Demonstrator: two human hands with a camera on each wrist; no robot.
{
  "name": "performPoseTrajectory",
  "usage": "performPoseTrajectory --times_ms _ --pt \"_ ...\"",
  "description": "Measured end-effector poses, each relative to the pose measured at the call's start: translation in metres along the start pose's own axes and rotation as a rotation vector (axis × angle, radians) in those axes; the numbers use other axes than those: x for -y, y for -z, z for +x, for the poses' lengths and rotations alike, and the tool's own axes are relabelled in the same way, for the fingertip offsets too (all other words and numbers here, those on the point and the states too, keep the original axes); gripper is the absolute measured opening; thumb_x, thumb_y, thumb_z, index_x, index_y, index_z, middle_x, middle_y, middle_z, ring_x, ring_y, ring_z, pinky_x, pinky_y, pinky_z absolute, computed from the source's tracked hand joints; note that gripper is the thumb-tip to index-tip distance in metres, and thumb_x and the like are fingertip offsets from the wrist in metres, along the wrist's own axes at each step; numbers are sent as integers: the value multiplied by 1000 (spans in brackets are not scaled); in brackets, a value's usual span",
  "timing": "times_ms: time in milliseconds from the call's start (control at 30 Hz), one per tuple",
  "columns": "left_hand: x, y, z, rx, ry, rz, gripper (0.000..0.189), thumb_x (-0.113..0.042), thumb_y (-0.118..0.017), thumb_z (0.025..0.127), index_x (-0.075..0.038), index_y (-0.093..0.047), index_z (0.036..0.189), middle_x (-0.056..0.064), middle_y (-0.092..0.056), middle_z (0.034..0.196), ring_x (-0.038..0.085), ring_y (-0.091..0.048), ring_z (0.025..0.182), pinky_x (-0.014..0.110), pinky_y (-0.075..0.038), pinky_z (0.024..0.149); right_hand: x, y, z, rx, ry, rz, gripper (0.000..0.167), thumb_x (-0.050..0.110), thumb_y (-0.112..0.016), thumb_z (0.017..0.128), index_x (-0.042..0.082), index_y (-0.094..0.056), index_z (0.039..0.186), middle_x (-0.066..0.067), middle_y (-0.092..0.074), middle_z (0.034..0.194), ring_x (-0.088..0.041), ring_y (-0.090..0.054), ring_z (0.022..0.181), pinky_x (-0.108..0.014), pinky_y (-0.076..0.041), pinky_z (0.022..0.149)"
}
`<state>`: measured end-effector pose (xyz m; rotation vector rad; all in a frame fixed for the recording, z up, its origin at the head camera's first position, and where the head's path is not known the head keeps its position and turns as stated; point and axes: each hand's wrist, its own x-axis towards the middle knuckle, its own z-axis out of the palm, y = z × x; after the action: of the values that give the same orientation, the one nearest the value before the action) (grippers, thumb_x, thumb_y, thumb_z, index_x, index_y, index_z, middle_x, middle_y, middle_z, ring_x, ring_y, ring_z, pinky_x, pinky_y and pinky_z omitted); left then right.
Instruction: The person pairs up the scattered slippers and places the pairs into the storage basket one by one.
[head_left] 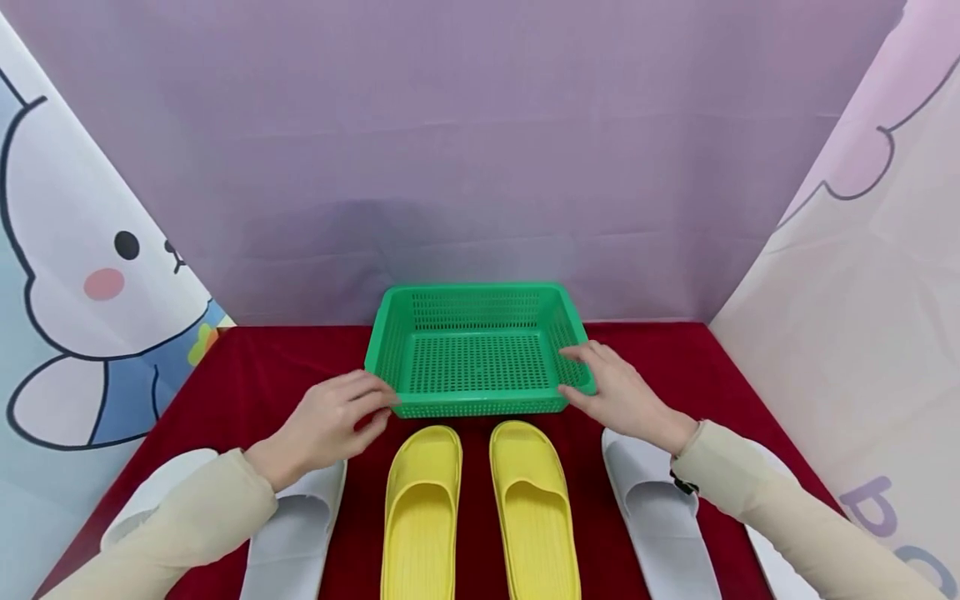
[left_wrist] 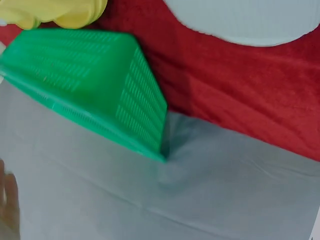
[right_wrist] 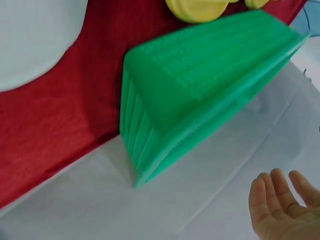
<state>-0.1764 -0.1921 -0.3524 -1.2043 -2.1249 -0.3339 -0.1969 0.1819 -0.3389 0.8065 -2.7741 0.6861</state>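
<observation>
A green plastic basket point(head_left: 480, 404) with perforated sides stands at the back of the red cloth. My left hand point(head_left: 333, 421) is at its front left corner, fingertips overlapping the rim in the head view. Across from it, the thumb and fingers of my right hand point(head_left: 618, 392) are spread apart at the front right corner. The right wrist view shows that hand's fingers point(right_wrist: 287, 192) loosely bent with nothing between them. Only a small part of the left hand point(left_wrist: 7, 205) enters the left wrist view. No shoes lie in the basket.
In front of the basket lie two yellow slippers point(head_left: 422, 467), toes toward it. Grey slippers point(head_left: 288, 542) flank them, partly under the arms, with white slippers point(head_left: 161, 492) farther out. A purple curtain point(head_left: 480, 167) hangs behind; the red cloth point(head_left: 285, 350) covers the surface.
</observation>
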Motion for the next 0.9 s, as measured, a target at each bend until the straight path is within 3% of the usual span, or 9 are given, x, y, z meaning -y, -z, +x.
performPoseTrajectory --times_ms 133,267,367,533,733,900 --pt "-1 -10 -7 93 -127 -64 26 -17 -43 91 -14 -69 87 -4 -65 90 11 -60 86 25 -52 75 5 -9 -5 92 52 15 54 26 -66 84 5 -47 129 -8 -50 127 -23 -49 115 -41 -47 91" --pt "-3 -20 -15 240 -205 -81 20 -8 -55 81 -14 -68 95 -4 -65 98 10 -60 93 24 -51 81 7 -21 -10 229 75 3 58 29 -64 84 8 -43 134 -8 -45 134 -24 -43 123 -42 -44 96" --pt "-6 -27 -20 336 -239 -63 29 -4 -65 74 -15 -66 101 -4 -64 105 11 -59 98 26 -50 84 7 -30 -14 297 106 -25 58 29 -64 85 9 -42 135 -7 -44 135 -24 -41 125 -41 -43 97" --pt "-5 -40 -27 417 -314 -35 44 -2 -70 69 -11 -62 112 -2 -61 115 13 -58 108 26 -48 90 4 -45 -16 403 130 -29 60 31 -64 84 10 -42 136 -5 -45 134 -23 -42 125 -41 -42 99" --pt "-3 -59 -33 587 -362 -53 59 -1 -65 74 -11 -50 130 -1 -52 132 14 -47 124 28 -40 101 0 -61 -18 529 105 24 67 34 -68 81 11 -40 137 -5 -41 138 -23 -40 127 -43 -39 100" --pt "-4 -67 -27 657 -414 -61 57 -6 -61 82 -12 -44 136 0 -47 138 14 -43 128 29 -38 103 -4 -75 -16 603 65 33 73 41 -68 79 11 -38 139 -5 -38 142 -25 -35 131 -45 -35 103"
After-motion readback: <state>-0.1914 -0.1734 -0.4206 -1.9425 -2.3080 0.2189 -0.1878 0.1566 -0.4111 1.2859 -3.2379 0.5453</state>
